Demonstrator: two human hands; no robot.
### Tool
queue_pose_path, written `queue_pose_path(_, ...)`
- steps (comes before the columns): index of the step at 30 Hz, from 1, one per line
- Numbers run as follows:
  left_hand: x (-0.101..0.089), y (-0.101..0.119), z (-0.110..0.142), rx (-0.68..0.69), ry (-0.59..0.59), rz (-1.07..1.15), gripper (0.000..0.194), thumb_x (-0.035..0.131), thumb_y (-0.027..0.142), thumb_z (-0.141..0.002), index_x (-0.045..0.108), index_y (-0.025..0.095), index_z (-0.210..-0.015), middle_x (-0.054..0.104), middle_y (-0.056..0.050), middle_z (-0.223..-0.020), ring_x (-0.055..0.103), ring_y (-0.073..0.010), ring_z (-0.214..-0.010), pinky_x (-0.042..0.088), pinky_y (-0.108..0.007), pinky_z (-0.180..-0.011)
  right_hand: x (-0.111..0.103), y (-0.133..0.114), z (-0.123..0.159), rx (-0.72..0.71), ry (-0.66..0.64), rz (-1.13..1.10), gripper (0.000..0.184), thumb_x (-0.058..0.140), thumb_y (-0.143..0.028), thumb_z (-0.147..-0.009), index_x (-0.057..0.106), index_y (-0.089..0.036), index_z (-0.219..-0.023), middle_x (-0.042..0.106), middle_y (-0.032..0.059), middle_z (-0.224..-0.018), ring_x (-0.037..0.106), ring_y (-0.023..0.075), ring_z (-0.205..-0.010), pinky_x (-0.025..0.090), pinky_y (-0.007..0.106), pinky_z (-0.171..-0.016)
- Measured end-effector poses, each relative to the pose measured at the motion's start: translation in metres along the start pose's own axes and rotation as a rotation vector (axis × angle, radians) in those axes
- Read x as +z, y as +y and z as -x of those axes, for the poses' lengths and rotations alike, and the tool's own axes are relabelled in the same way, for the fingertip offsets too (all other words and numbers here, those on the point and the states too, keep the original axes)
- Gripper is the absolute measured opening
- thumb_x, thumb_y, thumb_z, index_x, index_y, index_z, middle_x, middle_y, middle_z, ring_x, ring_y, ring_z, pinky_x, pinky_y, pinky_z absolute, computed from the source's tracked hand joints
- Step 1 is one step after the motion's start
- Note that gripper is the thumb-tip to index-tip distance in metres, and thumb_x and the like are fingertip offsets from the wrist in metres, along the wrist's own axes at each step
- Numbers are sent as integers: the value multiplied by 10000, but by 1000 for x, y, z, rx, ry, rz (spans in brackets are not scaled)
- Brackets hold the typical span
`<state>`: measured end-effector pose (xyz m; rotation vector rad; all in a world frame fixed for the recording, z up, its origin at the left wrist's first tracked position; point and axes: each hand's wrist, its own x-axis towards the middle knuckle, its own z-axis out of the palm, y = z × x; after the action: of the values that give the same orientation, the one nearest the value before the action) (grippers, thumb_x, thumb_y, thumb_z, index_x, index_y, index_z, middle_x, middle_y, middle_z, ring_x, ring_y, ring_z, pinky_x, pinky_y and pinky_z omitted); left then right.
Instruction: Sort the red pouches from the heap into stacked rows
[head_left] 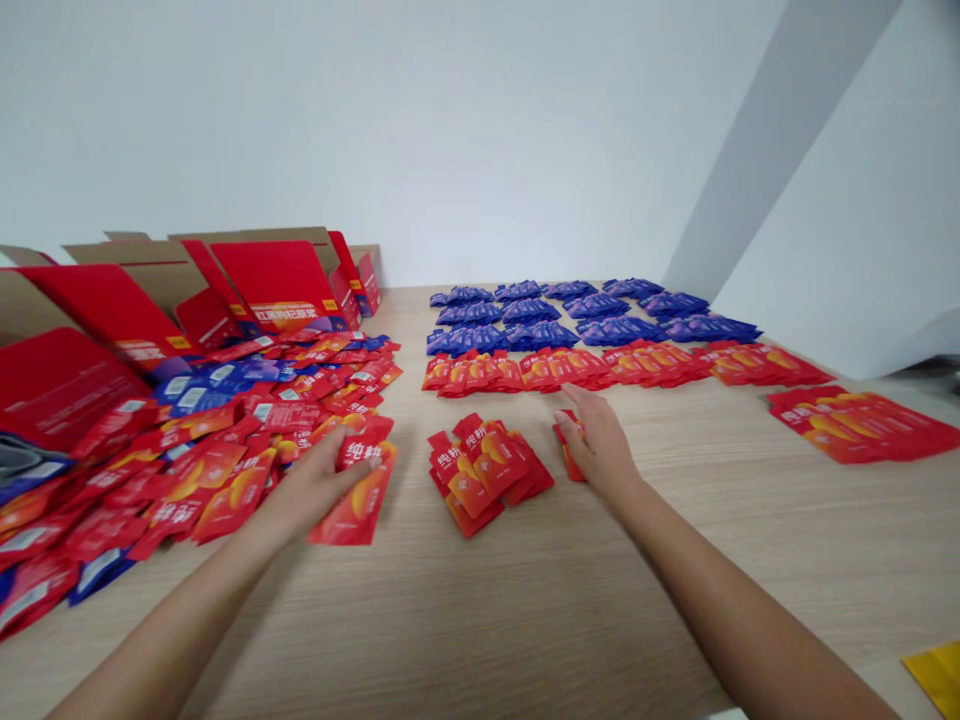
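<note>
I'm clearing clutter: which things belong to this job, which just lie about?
Likely job:
red sachet in left hand
red sachet at right hand
middle sachet pile
mixed sachet heap
blue stacks
red stacks
open cartons

Likely stray:
yellow item

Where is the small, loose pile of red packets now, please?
In the head view, the small pile lies on the table near the centre, between the left hand and the right hand.

left sachet [361,507]: red, held; centre sachet pile [487,470]: red, overlapping; right sachet [573,468]: red, partly hidden
</note>
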<state>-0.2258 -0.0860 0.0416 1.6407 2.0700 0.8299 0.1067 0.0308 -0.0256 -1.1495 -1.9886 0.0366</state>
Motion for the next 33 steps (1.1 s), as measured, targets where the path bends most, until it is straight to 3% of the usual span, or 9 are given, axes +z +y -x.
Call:
queue_pose_path(2, 14, 28, 0, 25, -80, 212, 438, 575, 585, -698, 543, 192, -888, 639, -23, -826, 615, -230, -771, 483, -327, -673, -6, -15, 1, 39, -8, -235, 422, 365, -461, -924, 556, -171, -1164, 616, 146, -1140, 564, 246, -1062, 458, 405, -894)
queue_pose_path(5, 47, 69, -1, 38, -237, 456, 389, 582, 548, -717, 520, 192, -860, 627, -1, -754, 588, -182, -657, 465, -293, -604, -8, -38, 8, 157, -139, -556, 360, 402, -499, -901, 584, -212, -1020, 646, 83, -976, 612, 197, -857, 503, 314, -680)
queue_pose_path(10, 100, 107, -3, 188, -388, 452, 288, 579, 438, -745, 543, 196, -898, 640, -18, -825, 590, -196, -755, 456, -306, -685, -4, -56, 15, 296, -316, -960, 348, 517, -563, -811, 536, -215, -808, 538, -25, -634, 511, 129, -561, 419, 242, -501)
queue_pose_path(14, 121, 110, -6, 280, -413, 443, 171, 607, 333, -712, 530, 202, -791, 618, -17, -855, 572, -203, -845, 436, -319, -773, -7, -55, 12, 350, -325, -1026, 336, 609, -521, -756, 498, -210, -688, 490, -45, -603, 457, 105, -542, 379, 220, -495)
queue_pose_path(19, 133, 103, -8, 170, -562, 713, 259, 647, 380, -688, 513, 194, -810, 586, 4, -791, 559, -170, -747, 434, -297, -703, -11, -52, 12, 338, -328, -1010, 343, 584, -493, -795, 479, -204, -643, 456, -51, -569, 409, 91, -519, 338, 203, -471)
queue_pose_path(24, 136, 101, -5, 43, -657, 855, 341, 685, 442, -658, 483, 193, -774, 555, 23, -727, 548, -148, -684, 421, -275, -652, -7, -53, 16, 449, -313, -1048, 402, 537, -572, -802, 478, -206, -648, 451, -45, -554, 387, 90, -487, 313, 197, -421)
queue_pose_path(27, 134, 102, -5, 58, -617, 851, 325, 648, 475, -692, 504, 190, -747, 554, 22, -709, 534, -141, -670, 414, -265, -633, -6, -54, 17, 530, -377, -1091, 451, 533, -638, -767, 456, -213, -637, 428, -55, -504, 357, 83, -430, 284, 200, -383)
queue_pose_path(30, 131, 100, -5, 112, -553, 801, 313, 573, 490, -762, 527, 185, -709, 546, 22, -679, 508, -131, -646, 394, -251, -604, -8, -55, 17, 525, -428, -1068, 481, 502, -664, -768, 428, -216, -608, 407, -62, -464, 337, 79, -397, 258, 204, -368)
queue_pose_path(33, 131, 97, -5, 165, -573, 789, 303, 539, 471, -798, 546, 180, -716, 556, 20, -687, 495, -125, -646, 389, -245, -606, -10, -55, 16, 459, -360, -1022, 458, 546, -623, -762, 440, -207, -601, 439, -56, -514, 382, 79, -457, 298, 198, -410)
